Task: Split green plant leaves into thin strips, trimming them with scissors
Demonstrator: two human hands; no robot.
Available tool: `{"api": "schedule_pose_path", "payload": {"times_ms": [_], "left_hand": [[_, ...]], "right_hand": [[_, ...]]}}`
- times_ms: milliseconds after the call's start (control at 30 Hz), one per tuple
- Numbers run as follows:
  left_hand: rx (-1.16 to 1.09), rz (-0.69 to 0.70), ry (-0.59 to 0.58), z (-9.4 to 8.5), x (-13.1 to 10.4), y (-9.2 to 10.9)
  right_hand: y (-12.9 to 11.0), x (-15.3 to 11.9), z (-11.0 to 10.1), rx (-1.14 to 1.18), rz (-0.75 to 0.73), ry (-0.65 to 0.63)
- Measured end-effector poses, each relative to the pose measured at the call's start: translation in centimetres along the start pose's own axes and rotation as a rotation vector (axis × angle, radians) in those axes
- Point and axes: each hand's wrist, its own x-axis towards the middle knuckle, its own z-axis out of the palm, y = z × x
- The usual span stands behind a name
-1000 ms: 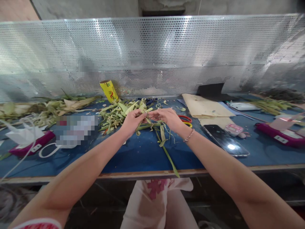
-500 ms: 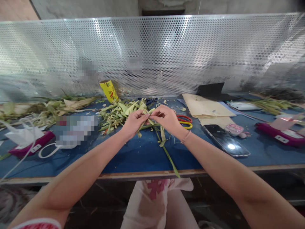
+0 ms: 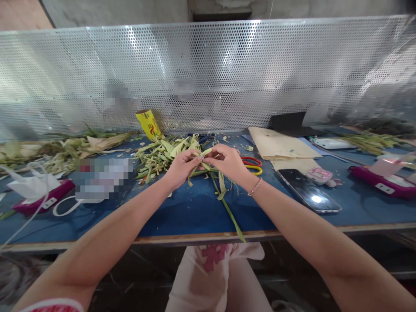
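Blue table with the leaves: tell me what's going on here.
The left hand and the right hand meet over the blue table, pinching a pale green leaf strip between them. A leafy pile lies beside and beyond the left hand, and a long green stalk runs to the table's front edge. A phone lies to the right.
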Motion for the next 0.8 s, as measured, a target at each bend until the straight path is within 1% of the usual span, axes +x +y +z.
{"api": "schedule_pose_path", "payload": {"times_ms": [133, 267, 433, 667, 800], "left_hand": [[0.029, 0.015, 0.001, 0.01, 0.08, -0.01], [0.071, 0.029, 0.000, -0.17, 0.18, -0.13], [0.118, 0.037, 0.009, -0.35, 0.20, -0.27], [0.018, -0.008, -0.006, -0.33, 0.17, -0.49], [-0.025, -0.055, -0.012, -0.12, 0.07, -0.24]], "right_hand": [[-0.10, 0.05, 0.00, -0.029, -0.012, 0.016], [-0.05, 0.14, -0.01, -0.043, -0.013, -0.043], [0.23, 0.25, -0.04, -0.097, -0.050, -0.048], [0.11, 0.47, -0.63, -0.210, -0.118, -0.177], [-0.06, 0.45, -0.88, -0.246, -0.150, -0.233]]}}
